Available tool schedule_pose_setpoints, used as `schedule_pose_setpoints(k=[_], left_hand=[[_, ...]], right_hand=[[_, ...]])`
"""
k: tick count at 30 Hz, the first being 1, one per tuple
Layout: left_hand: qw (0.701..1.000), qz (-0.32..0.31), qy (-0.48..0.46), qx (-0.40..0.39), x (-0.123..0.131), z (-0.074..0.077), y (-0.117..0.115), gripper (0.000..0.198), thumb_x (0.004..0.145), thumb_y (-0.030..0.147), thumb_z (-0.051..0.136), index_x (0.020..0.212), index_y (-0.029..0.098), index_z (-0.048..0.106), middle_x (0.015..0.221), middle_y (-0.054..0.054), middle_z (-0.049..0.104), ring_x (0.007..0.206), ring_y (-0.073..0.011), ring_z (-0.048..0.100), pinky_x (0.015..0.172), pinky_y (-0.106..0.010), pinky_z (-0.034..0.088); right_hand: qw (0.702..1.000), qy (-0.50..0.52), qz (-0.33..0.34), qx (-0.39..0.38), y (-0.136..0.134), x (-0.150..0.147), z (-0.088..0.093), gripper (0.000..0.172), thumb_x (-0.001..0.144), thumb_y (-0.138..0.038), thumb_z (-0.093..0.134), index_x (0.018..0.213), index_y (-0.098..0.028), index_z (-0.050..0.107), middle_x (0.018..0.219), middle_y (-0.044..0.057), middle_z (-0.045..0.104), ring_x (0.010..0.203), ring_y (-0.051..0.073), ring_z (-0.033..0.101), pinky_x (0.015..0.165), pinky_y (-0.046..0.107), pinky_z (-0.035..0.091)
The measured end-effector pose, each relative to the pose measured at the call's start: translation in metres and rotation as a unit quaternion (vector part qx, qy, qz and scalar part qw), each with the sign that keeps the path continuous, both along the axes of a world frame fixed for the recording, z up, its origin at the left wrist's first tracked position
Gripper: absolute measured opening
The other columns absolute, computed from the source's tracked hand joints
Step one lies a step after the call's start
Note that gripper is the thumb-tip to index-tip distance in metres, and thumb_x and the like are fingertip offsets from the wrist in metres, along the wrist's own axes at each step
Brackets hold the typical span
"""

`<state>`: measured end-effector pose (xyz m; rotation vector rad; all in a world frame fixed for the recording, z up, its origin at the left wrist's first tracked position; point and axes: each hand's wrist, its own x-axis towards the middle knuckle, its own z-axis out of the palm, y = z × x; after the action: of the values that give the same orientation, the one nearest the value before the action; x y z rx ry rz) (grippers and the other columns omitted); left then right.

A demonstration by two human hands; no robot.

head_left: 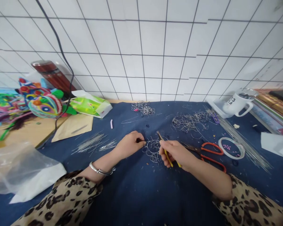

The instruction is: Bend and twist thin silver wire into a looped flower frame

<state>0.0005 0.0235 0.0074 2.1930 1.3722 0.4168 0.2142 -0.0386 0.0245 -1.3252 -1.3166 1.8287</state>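
My right hand is wrapped round a pair of pliers with yellow handles, their metal tip pointing up and to the left. Thumb and fingers pinched together, my left hand is at the left edge of a small heap of bent wire pieces. Whatever those fingertips grip is too small to make out. The wire heap lies on the dark blue cloth between both hands. Just right of my right hand are scissors with red-orange handles, partly hidden by the hand.
Straight wires lie left of my left hand, and long wires at the right. Tangled wire sits farther back. A round dish holds pink beads. A white mug, tissue pack and plastic bag stand around.
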Motion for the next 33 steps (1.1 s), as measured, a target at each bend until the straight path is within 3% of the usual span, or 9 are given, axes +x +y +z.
schedule_pose_setpoints(k=[4, 7, 10, 12, 15, 20, 22, 29, 33], left_hand=[[0.998, 0.002, -0.047, -0.041, -0.004, 0.000, -0.001, 0.015, 0.074, 0.031, 0.052, 0.074, 0.018, 0.061, 0.073, -0.001, 0.058, 0.066, -0.0139, 0.052, 0.061, -0.025, 0.039], [0.984, 0.014, -0.113, -0.135, -0.007, 0.001, -0.004, 0.017, 0.078, 0.033, 0.049, 0.078, 0.018, 0.057, 0.064, 0.001, 0.058, 0.060, -0.0126, 0.053, 0.054, -0.023, 0.036], [0.951, 0.025, -0.204, -0.229, -0.007, 0.003, -0.008, 0.015, 0.079, 0.031, 0.048, 0.082, 0.017, 0.053, 0.072, -0.002, 0.064, 0.064, -0.0128, 0.058, 0.051, -0.021, 0.035], [0.928, 0.027, -0.256, -0.270, -0.005, 0.005, -0.011, 0.012, 0.080, 0.028, 0.047, 0.083, 0.017, 0.049, 0.083, -0.004, 0.066, 0.065, -0.0123, 0.059, 0.049, -0.019, 0.033], [0.910, 0.016, -0.291, -0.296, -0.004, 0.007, -0.013, 0.008, 0.081, 0.025, 0.045, 0.083, 0.017, 0.047, 0.081, -0.003, 0.065, 0.060, -0.0102, 0.058, 0.048, -0.019, 0.032], [0.918, 0.007, -0.283, -0.278, -0.008, 0.011, -0.012, 0.010, 0.082, 0.025, 0.044, 0.082, 0.017, 0.049, 0.066, 0.002, 0.056, 0.055, -0.0086, 0.050, 0.051, -0.020, 0.035], [0.922, -0.004, -0.280, -0.268, -0.012, 0.016, -0.012, 0.009, 0.081, 0.024, 0.044, 0.080, 0.017, 0.049, 0.062, 0.003, 0.052, 0.055, -0.0085, 0.048, 0.054, -0.021, 0.038], [0.938, -0.055, -0.189, -0.284, -0.024, 0.028, -0.010, 0.009, 0.082, 0.024, 0.042, 0.078, 0.017, 0.048, 0.065, 0.002, 0.055, 0.065, -0.0128, 0.057, 0.058, -0.024, 0.041], [0.937, -0.076, -0.157, -0.304, -0.022, 0.027, -0.012, 0.011, 0.082, 0.026, 0.041, 0.080, 0.017, 0.048, 0.064, 0.001, 0.057, 0.062, -0.0134, 0.059, 0.055, -0.023, 0.041]], right_hand=[[0.966, -0.192, 0.040, 0.168, 0.005, 0.009, 0.013, 0.040, 0.082, -0.056, 0.041, 0.077, -0.018, 0.052, 0.063, -0.001, 0.053, 0.054, 0.009, 0.051, 0.051, 0.021, 0.038], [0.875, -0.364, 0.051, 0.317, 0.011, 0.018, 0.018, 0.038, 0.082, -0.053, 0.042, 0.069, -0.019, 0.052, 0.061, -0.002, 0.051, 0.057, 0.010, 0.048, 0.053, 0.022, 0.033], [0.785, -0.461, 0.050, 0.410, 0.017, 0.024, 0.014, 0.031, 0.083, -0.048, 0.046, 0.073, -0.020, 0.057, 0.069, 0.000, 0.055, 0.068, 0.013, 0.049, 0.060, 0.024, 0.033], [0.752, -0.493, 0.045, 0.434, 0.020, 0.027, 0.009, 0.030, 0.083, -0.047, 0.046, 0.076, -0.020, 0.058, 0.072, 0.001, 0.055, 0.073, 0.014, 0.050, 0.064, 0.025, 0.033], [0.750, -0.495, 0.043, 0.436, 0.023, 0.029, 0.003, 0.031, 0.084, -0.048, 0.044, 0.078, -0.021, 0.058, 0.073, 0.001, 0.056, 0.074, 0.014, 0.051, 0.064, 0.024, 0.034], [0.778, -0.477, 0.025, 0.408, 0.027, 0.033, -0.002, 0.036, 0.086, -0.050, 0.038, 0.076, -0.021, 0.057, 0.070, 0.000, 0.055, 0.066, 0.012, 0.049, 0.058, 0.022, 0.032], [0.762, -0.488, 0.025, 0.425, 0.027, 0.033, -0.003, 0.035, 0.086, -0.049, 0.038, 0.077, -0.021, 0.058, 0.071, 0.001, 0.055, 0.068, 0.013, 0.049, 0.059, 0.023, 0.032], [0.586, -0.580, 0.095, 0.558, 0.027, 0.026, 0.006, 0.024, 0.084, -0.040, 0.049, 0.081, -0.018, 0.059, 0.077, 0.005, 0.055, 0.077, 0.018, 0.044, 0.069, 0.031, 0.028], [0.506, -0.596, 0.139, 0.608, 0.032, 0.019, 0.016, 0.017, 0.085, -0.028, 0.048, 0.085, -0.016, 0.059, 0.076, 0.007, 0.055, 0.077, 0.019, 0.041, 0.069, 0.034, 0.026]])
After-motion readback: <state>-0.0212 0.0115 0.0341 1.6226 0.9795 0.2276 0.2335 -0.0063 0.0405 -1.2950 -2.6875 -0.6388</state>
